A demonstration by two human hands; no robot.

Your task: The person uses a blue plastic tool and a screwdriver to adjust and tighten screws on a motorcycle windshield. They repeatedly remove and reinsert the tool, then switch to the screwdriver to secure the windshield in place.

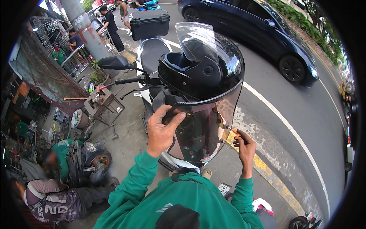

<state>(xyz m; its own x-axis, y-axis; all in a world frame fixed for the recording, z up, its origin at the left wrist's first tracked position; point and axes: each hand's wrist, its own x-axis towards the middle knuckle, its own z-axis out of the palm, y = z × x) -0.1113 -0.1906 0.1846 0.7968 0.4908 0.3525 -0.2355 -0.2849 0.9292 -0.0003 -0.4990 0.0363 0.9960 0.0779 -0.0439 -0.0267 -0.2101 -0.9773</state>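
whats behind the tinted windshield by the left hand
A black helmet with its visor raised shows above and beyond the windshield. Through the tint, dark shapes show dimly, too unclear to name. What the helmet rests on is covered.

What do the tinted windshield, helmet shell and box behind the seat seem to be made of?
Tinted windshield: probably glossy plastic; parts show through the thin sheet.
Helmet shell: glossy black, sharp reflections; plastic or composite, I cannot tell.
Box: likely matte black plastic, given moulded ridges and dull sheen.
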